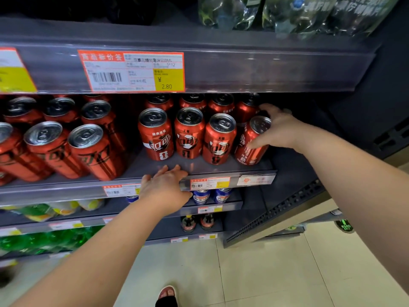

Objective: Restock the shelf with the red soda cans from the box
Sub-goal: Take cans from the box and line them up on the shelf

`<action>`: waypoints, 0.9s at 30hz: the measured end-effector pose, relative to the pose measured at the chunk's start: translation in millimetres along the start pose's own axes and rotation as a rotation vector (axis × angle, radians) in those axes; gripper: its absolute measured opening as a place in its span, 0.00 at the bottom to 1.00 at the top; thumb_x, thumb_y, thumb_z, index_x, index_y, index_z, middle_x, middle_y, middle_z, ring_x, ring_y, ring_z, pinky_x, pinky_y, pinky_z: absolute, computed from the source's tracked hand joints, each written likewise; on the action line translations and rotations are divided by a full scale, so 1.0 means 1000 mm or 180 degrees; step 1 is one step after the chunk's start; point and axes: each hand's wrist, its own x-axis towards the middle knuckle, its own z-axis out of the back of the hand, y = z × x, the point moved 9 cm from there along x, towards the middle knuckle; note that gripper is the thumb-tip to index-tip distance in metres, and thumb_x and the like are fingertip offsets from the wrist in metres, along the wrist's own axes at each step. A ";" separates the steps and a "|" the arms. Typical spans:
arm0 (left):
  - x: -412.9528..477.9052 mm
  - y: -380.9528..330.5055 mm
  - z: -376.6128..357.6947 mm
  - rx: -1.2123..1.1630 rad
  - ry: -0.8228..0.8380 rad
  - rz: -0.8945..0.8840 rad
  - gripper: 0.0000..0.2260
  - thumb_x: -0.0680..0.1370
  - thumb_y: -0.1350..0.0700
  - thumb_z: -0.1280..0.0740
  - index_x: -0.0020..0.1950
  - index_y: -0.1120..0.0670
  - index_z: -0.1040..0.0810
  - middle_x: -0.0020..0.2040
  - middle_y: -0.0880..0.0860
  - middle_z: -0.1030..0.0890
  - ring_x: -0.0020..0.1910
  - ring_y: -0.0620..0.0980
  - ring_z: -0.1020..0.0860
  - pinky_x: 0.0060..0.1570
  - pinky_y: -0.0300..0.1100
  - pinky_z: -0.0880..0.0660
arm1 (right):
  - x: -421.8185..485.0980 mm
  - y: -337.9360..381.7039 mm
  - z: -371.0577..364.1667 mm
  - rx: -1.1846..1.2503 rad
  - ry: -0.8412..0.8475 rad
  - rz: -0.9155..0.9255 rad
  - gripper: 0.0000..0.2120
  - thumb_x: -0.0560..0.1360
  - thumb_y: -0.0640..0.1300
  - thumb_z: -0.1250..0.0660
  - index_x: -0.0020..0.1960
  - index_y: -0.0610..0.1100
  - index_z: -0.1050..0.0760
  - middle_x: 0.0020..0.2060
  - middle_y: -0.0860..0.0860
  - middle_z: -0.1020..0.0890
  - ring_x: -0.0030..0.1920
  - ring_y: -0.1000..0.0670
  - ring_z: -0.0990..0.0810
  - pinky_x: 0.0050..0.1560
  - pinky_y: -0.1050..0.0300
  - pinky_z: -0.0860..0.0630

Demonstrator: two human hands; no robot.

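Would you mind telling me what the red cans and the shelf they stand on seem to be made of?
The red cans look like thin painted metal, probably aluminium: glossy red walls, bare silvery tops with pull tabs. The shelf looks like matte grey painted metal, though that is less certain; its front strip appears to be clear plastic.

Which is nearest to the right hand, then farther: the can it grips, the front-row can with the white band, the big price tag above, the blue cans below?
1. Gripped can, under the right hand.
2. White-band can, front row, leftward.
3. Blue cans, shelf below; big price tag, above left: too close to call.
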 end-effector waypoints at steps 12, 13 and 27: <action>0.000 0.002 -0.001 0.0076 -0.0247 -0.0179 0.27 0.76 0.44 0.38 0.74 0.43 0.41 0.77 0.43 0.46 0.77 0.47 0.48 0.71 0.48 0.46 | -0.002 -0.014 -0.002 0.0484 -0.0503 -0.0144 0.47 0.62 0.48 0.21 0.73 0.43 0.43 0.68 0.43 0.33 0.67 0.45 0.31 0.63 0.55 0.31; 0.000 0.001 -0.001 0.0122 -0.0291 -0.0236 0.27 0.76 0.43 0.39 0.74 0.43 0.42 0.77 0.43 0.46 0.77 0.47 0.48 0.71 0.48 0.46 | -0.003 -0.015 -0.003 0.0643 -0.0551 -0.0122 0.44 0.62 0.48 0.21 0.71 0.42 0.40 0.66 0.44 0.30 0.65 0.46 0.28 0.61 0.55 0.29; 0.010 0.013 0.022 0.1013 -0.1990 -0.2043 0.18 0.65 0.44 0.28 0.48 0.54 0.16 0.45 0.53 0.18 0.47 0.50 0.31 0.31 0.43 0.22 | -0.013 -0.042 -0.043 0.2265 -0.1170 0.0074 0.27 0.68 0.37 0.25 0.62 0.43 0.34 0.46 0.57 0.25 0.51 0.54 0.23 0.50 0.63 0.27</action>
